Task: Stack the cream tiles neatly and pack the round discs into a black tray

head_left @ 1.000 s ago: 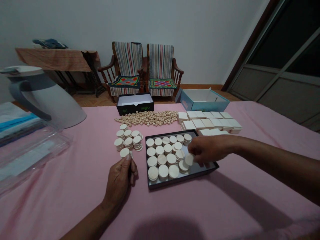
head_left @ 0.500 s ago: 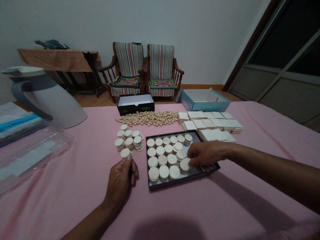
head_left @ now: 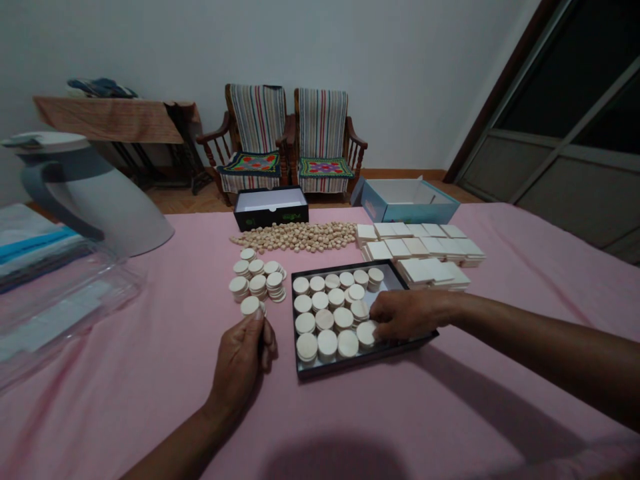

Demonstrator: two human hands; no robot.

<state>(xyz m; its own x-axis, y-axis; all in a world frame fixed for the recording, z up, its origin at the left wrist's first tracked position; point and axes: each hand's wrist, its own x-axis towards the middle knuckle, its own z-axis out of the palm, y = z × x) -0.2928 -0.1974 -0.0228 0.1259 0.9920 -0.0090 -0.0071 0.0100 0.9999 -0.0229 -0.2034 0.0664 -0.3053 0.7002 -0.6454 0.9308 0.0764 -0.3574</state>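
Observation:
My left hand rests on the pink cloth with thumb and fingers closed on some round wooden discs. Just beyond it, several more stacks of discs stand together. A shallow black box lid holds rows of stacked discs. Over its right part, my right hand has its curled fingers against the front-row disc stack at the right end. The hand covers the lid's right side, and the fingertips are partly hidden.
Behind the lid lie a heap of small wooden beads and piles of square wooden pieces. A black box and a blue box stand at the far edge. At left are a jug and a clear plastic case.
My right hand has moved slightly left and down, and the disc stack at its fingers has shifted left toward the front row. My left hand has hardly moved.

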